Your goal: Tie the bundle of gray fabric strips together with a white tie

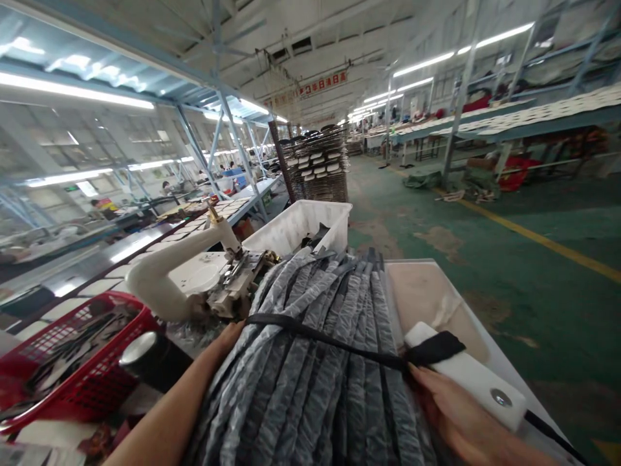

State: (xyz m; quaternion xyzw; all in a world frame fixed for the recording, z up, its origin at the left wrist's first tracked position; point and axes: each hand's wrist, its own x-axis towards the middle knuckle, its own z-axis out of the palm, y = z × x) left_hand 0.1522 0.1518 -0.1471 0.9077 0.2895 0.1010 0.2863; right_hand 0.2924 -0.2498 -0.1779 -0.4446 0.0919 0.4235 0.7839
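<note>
A thick bundle of grey, crinkled fabric strips point(334, 362) fills the lower middle of the head view. Across its top runs a black strap point(334, 338). At the strap's left end is my left hand point(231, 335), closed against the bundle's side, with its fingers mostly hidden. My right hand point(439, 395) pinches the strap at the right edge of the bundle. A wider piece of black webbing point(436, 348) lies beyond the right hand, over a white block with a metal eyelet point(485, 385). An industrial sewing machine point(169, 272) stands just left of the bundle.
A red basket point(92, 362) of scraps and a dark cylinder with a silver top point(150, 356) are at lower left. A white bin point(310, 220) stands behind the bundle. Farther off are a loaded rack point(315, 165), long worktables point(538, 120) and green floor point(422, 213).
</note>
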